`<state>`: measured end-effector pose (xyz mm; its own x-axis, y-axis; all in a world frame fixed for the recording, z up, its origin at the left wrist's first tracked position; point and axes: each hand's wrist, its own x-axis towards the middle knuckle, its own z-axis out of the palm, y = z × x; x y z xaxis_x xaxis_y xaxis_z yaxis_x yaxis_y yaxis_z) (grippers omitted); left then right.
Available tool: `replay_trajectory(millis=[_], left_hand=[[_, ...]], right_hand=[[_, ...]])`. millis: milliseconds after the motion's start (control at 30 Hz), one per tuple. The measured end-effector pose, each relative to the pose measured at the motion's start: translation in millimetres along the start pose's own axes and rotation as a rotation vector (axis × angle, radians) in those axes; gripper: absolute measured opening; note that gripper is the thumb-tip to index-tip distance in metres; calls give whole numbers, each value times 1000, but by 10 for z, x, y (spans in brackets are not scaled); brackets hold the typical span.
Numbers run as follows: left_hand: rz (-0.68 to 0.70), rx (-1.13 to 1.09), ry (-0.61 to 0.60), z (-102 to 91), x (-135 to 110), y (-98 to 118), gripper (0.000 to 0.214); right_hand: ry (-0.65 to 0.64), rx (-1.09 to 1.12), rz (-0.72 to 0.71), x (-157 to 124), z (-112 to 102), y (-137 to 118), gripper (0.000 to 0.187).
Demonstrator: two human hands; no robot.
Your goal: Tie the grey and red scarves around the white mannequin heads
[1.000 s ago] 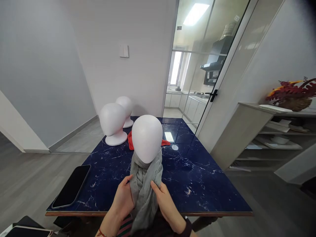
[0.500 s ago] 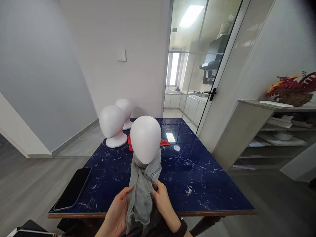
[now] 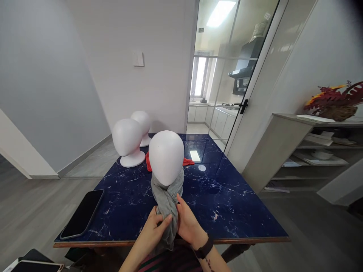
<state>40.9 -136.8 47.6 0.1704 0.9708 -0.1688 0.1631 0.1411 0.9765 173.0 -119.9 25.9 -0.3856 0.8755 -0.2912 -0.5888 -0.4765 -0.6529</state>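
A white foam mannequin head [image 3: 166, 156] stands near the front of the dark blue marble table [image 3: 235, 211]. A grey scarf [image 3: 167, 196] is wrapped round its neck and hangs down over the table's front edge. My left hand [image 3: 155, 228] is closed round the hanging scarf from the left. My right hand [image 3: 186, 223] presses against the scarf from the right, with its fingers curled onto the cloth. A black band sits on my right wrist.
Two more white mannequin heads [image 3: 127, 140] [image 3: 142, 122] stand at the back left, with a red cloth [image 3: 187, 161] behind the near head. A black phone [image 3: 82, 213] lies at the table's left edge. A glass door [image 3: 241, 75] and a shelf [image 3: 314, 151] are to the right.
The scarf's loose ends have been gathered into one narrow bundle. Both hands have closed in together on it, just below the mannequin's neck.
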Motion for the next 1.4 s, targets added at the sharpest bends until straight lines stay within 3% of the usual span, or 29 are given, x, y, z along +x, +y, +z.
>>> replay_trajectory(millis=[133,233,300,367,533,767,933,1000,1100,1200,1267,1400], left_hand=[[-5,24,73,-21,9,-60,18],[25,-44,-109,-86,34,-76,16],[-20,-125,-261,-133,53,-64,23],[-96,-245,-332,-175,72,-61,26],[-251,-495,-212,-317,105,-147,30],[-216,-692,-112,-557,161,-170,49],[-185,-646,-11,-542,86,-13,48],[-146,-659,-28,-521,22,14,44],[-34,-692,-123,-495,-41,-4,49],[40,-574,-246,-479,-30,-34,61],[100,-379,-283,-469,16,-40,61],[291,-1,-115,-401,188,-71,43]], right_hand=[[101,-217,-18,-27,11,-41,47],[123,-273,31,4,-36,-61,45],[86,-287,65,30,-81,-98,43],[10,-290,82,50,-129,-146,42],[-89,-306,56,63,-262,-253,44],[-217,-399,99,-5,-407,-413,48],[15,-546,-151,2,-393,-291,32],[80,-628,-249,9,-361,-178,33],[181,-566,-252,22,-298,-24,43],[292,-312,-171,38,-221,46,45],[231,-184,-131,48,-163,52,39],[70,-117,-110,72,-66,80,33]])
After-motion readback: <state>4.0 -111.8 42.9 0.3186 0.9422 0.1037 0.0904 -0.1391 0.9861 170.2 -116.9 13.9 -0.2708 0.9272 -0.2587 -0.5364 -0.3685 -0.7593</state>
